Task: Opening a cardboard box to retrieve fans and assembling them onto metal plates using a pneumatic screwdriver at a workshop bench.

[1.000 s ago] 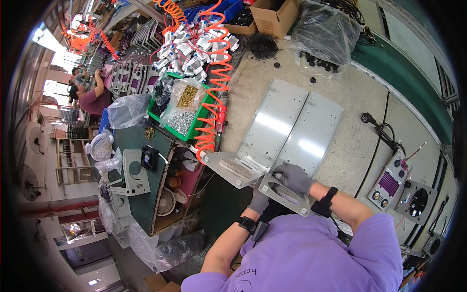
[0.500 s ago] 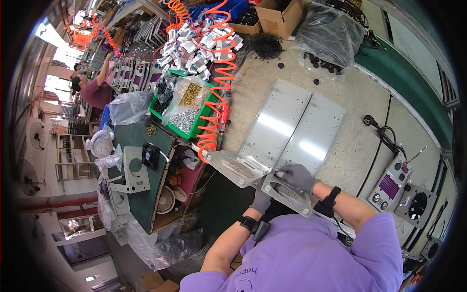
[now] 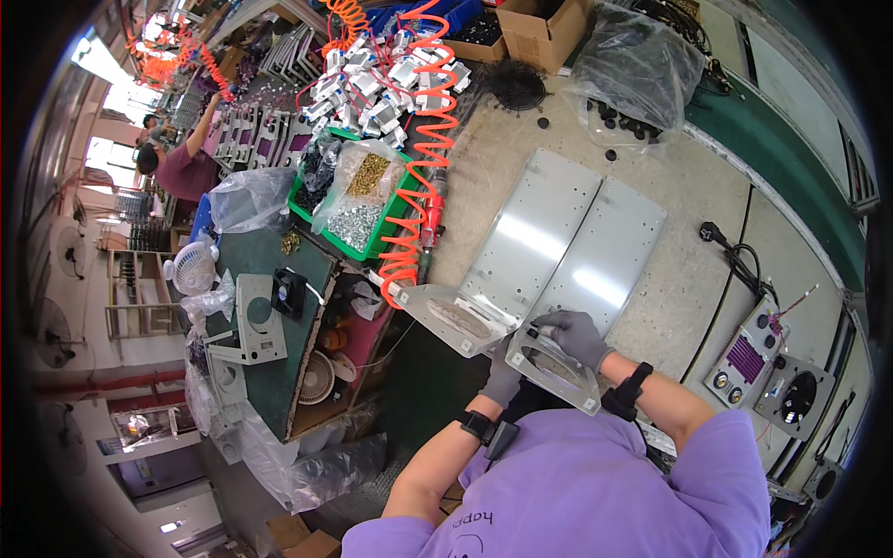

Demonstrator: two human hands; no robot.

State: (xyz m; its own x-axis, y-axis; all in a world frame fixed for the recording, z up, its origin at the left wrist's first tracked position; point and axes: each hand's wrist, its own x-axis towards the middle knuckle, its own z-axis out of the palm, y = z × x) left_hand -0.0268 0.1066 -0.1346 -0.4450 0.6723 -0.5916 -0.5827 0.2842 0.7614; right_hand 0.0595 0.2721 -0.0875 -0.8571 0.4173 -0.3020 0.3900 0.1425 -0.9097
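Note:
Two bent sheet-metal panels lie side by side on the bench: a left panel [image 3: 526,223] and a right panel [image 3: 614,246]. Each has an upturned near end with a large round opening. My right hand [image 3: 575,337], in a grey glove, is at the bend of the right panel, above its near flange [image 3: 579,383]. Its fingers are pinched together, with a small dark spot at the tips, too small to name. My left hand [image 3: 503,379], also gloved, is below and left of that flange, against its outer side. The metal hides the left fingertips.
A red power driver [image 3: 432,223] stands by an orange coiled hose [image 3: 433,139]. Left of it, a green bin [image 3: 358,249] holds bags of small fasteners. Black round pieces [image 3: 610,155] and a plastic bag [image 3: 637,70] lie at the back. A black power cable [image 3: 739,265] lies right.
My right hand stays at the bend of the right panel, its fingers slightly shifted. My left hand has moved up a little along the flange. The view has shifted slightly.

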